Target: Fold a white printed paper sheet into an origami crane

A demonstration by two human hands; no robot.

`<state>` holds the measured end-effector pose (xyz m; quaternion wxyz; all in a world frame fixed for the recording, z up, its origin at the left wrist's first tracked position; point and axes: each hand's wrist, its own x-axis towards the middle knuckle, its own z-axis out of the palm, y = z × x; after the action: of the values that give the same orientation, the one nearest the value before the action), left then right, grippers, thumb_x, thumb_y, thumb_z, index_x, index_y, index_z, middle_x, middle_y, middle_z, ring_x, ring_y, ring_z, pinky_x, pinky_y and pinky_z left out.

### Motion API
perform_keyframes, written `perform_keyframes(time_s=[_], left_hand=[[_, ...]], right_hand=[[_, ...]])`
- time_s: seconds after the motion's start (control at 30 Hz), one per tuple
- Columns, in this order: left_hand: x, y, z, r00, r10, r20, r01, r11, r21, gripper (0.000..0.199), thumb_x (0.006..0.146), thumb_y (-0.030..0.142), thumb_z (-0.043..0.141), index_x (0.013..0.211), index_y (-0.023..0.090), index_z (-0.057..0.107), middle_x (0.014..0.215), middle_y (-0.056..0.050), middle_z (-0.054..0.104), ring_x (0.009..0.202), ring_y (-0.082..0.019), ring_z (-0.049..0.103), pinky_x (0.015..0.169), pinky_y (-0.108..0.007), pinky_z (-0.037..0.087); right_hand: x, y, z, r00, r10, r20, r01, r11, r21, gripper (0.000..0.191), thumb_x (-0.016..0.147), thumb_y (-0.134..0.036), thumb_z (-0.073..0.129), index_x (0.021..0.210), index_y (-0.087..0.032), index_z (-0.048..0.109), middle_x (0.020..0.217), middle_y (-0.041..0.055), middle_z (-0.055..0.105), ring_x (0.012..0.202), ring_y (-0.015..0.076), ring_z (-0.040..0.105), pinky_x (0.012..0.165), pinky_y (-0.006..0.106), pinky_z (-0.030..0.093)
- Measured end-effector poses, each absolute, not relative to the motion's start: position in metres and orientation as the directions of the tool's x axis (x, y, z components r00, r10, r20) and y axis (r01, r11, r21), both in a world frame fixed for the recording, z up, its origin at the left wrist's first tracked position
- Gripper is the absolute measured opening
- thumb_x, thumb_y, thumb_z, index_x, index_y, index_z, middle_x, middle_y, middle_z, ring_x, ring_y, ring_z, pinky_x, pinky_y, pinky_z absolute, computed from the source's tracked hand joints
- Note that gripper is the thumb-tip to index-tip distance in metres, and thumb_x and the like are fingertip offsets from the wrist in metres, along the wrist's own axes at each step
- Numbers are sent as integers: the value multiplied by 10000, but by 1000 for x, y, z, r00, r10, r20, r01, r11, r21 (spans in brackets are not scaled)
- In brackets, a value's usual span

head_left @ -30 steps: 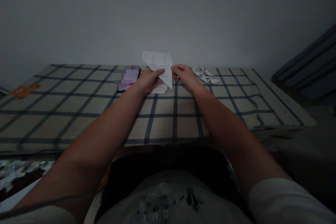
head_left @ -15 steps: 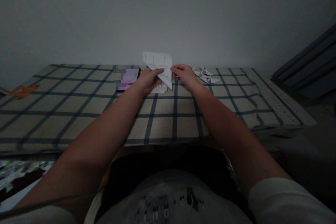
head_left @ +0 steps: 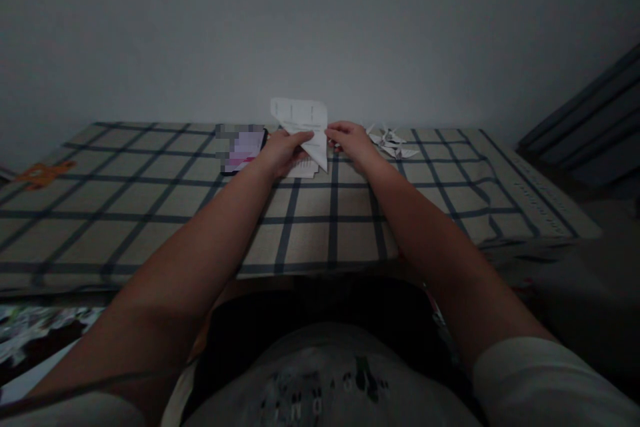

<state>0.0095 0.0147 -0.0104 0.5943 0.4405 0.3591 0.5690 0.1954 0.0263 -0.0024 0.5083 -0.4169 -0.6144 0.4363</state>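
Observation:
Both my hands hold one white sheet of paper [head_left: 301, 119], partly folded, with its upper part standing up and a pointed fold hanging down. My left hand [head_left: 284, 151] pinches it from the left, thumb on the front. My right hand [head_left: 351, 140] grips its right edge. Under the paper another white piece [head_left: 303, 170] lies flat on the checked cloth [head_left: 310, 213]. The scene is dim.
A phone [head_left: 243, 149] with a lit screen lies just left of my left hand. Several small folded white paper figures [head_left: 391, 141] sit to the right of my right hand. An orange shape [head_left: 43, 173] lies at the far left. A wall rises close behind.

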Motion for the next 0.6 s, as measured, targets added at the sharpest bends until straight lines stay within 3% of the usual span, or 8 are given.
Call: perform_keyframes(time_s=[0.3,0.6], left_hand=[[9,13,-8,114,989,90,-357,-44,933,268,776,142,786,1038,125,734,1185,-189,804,1238,-353,742,1108,-525,587],[10,11,-9,125,988,94,-367,-42,929,266,780,141,777,1043,130,737,1156,-164,815,1219,-338,751,1076,-490,615]], right_hand=[[195,26,-3,-131,960,247,73,258,-963,72,904,-247,733,941,-185,733,853,5,710,731,99,610,591,194,445],[196,30,-6,-149,950,273,59,285,-957,51,900,-229,724,912,-179,727,809,-9,694,693,91,588,571,192,426]])
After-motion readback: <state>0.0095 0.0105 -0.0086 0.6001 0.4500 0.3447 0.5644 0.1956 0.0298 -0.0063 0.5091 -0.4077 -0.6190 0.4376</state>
